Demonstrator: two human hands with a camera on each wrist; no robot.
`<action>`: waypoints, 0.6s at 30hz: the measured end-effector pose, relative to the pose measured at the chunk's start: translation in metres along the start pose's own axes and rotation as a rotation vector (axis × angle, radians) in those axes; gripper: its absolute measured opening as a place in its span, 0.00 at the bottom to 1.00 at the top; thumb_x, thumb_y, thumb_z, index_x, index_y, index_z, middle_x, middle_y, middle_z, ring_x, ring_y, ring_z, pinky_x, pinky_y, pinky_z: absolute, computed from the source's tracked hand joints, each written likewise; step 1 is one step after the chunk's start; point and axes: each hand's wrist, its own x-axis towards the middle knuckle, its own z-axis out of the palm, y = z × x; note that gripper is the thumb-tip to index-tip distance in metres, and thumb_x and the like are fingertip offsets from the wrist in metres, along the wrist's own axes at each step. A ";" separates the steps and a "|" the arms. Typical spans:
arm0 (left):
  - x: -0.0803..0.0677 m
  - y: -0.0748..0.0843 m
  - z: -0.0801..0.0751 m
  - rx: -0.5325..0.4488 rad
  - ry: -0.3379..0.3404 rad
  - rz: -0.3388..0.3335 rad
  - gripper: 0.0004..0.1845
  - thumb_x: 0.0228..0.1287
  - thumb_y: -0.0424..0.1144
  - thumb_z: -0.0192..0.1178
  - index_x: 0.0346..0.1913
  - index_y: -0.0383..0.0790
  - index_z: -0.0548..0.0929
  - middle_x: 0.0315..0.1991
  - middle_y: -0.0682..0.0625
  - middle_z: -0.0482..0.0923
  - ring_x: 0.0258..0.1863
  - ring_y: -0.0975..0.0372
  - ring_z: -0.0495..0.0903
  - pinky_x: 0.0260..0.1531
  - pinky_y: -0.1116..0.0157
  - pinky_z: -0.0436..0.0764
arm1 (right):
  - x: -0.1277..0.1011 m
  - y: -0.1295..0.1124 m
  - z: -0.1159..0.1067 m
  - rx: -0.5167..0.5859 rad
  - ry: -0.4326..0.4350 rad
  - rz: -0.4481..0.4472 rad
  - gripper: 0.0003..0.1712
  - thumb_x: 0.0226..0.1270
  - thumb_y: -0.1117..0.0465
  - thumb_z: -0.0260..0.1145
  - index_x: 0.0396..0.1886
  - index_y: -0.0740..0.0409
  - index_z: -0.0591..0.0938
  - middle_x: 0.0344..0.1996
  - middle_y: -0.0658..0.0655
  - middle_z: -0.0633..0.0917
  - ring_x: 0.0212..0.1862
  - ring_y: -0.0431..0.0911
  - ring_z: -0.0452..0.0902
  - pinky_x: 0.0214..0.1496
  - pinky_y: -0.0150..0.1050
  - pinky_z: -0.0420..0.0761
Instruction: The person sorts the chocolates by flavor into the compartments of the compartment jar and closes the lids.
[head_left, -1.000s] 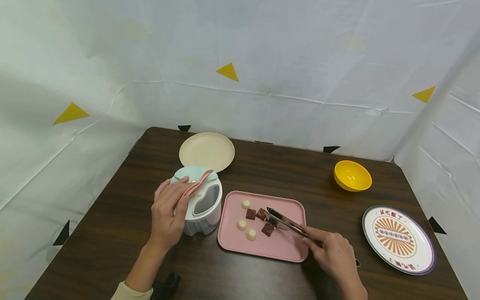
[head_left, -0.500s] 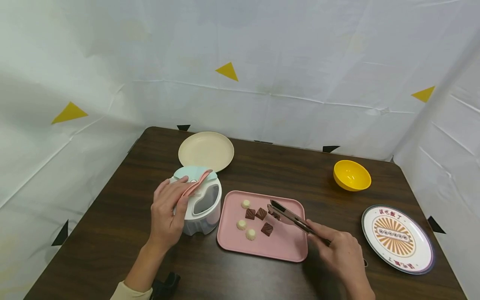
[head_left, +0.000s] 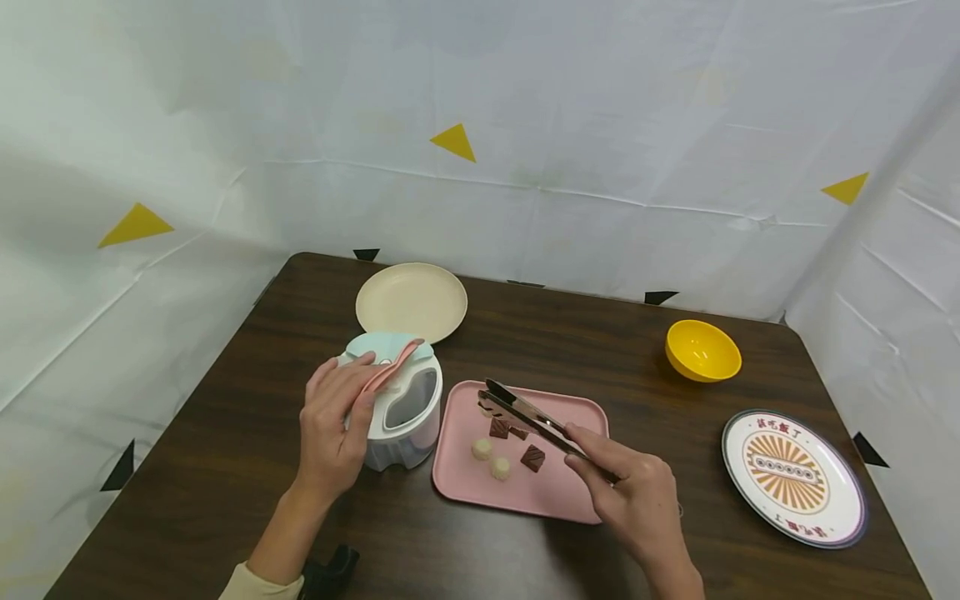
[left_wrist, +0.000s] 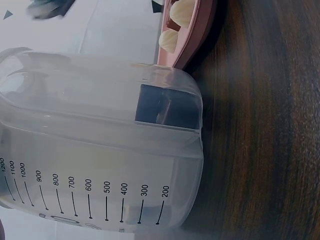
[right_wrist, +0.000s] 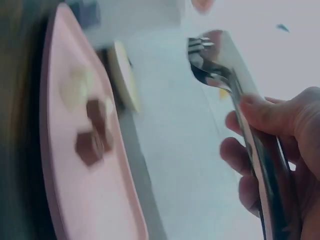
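Observation:
My left hand (head_left: 330, 425) grips the side of a white container (head_left: 405, 417) with a mint lid, thumb and fingers pinching its raised pink flap (head_left: 390, 367). The left wrist view shows the container's clear wall (left_wrist: 100, 150) with a volume scale. My right hand (head_left: 637, 496) holds metal tongs (head_left: 528, 414) whose nearly closed tips hang over the far left of the pink tray (head_left: 555, 492). Brown chocolates (head_left: 532, 457) and white chocolates (head_left: 481, 448) lie on the tray. In the right wrist view the tongs (right_wrist: 220, 65) carry nothing above the tray (right_wrist: 75, 210).
A cream plate (head_left: 411, 302) lies behind the container. A yellow bowl (head_left: 702, 351) and a patterned plate (head_left: 793, 477) sit at the right of the dark wooden table (head_left: 225, 400). White sheets wall in the table's far and side edges.
My right hand swung the tongs left and away across the tray, from its middle to over the far white chocolate. The left hand and container stayed put.

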 end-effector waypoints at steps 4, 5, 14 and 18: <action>0.000 0.000 0.001 0.000 -0.003 0.000 0.18 0.72 0.45 0.50 0.51 0.39 0.86 0.49 0.45 0.84 0.56 0.49 0.79 0.64 0.44 0.57 | 0.006 -0.017 0.018 0.139 0.045 -0.041 0.24 0.47 0.71 0.78 0.49 0.58 0.88 0.43 0.52 0.88 0.40 0.40 0.86 0.37 0.25 0.79; 0.000 0.000 0.001 -0.001 -0.002 0.001 0.18 0.72 0.45 0.50 0.51 0.39 0.86 0.49 0.45 0.84 0.56 0.49 0.79 0.64 0.44 0.58 | 0.008 -0.021 0.022 0.171 0.056 -0.049 0.24 0.47 0.72 0.78 0.49 0.59 0.87 0.43 0.53 0.88 0.40 0.41 0.86 0.38 0.26 0.80; 0.000 -0.001 0.000 0.006 0.001 0.005 0.18 0.73 0.45 0.50 0.51 0.38 0.86 0.49 0.44 0.85 0.55 0.49 0.79 0.64 0.44 0.58 | 0.018 -0.045 0.047 0.311 0.091 -0.072 0.21 0.51 0.72 0.75 0.48 0.65 0.86 0.45 0.59 0.87 0.45 0.51 0.86 0.47 0.29 0.79; 0.001 -0.001 0.001 0.005 0.004 0.011 0.18 0.72 0.45 0.50 0.51 0.38 0.86 0.48 0.44 0.85 0.55 0.49 0.79 0.64 0.45 0.58 | 0.022 -0.048 0.054 0.308 0.096 -0.095 0.21 0.51 0.72 0.76 0.48 0.64 0.87 0.45 0.57 0.87 0.46 0.50 0.85 0.48 0.29 0.78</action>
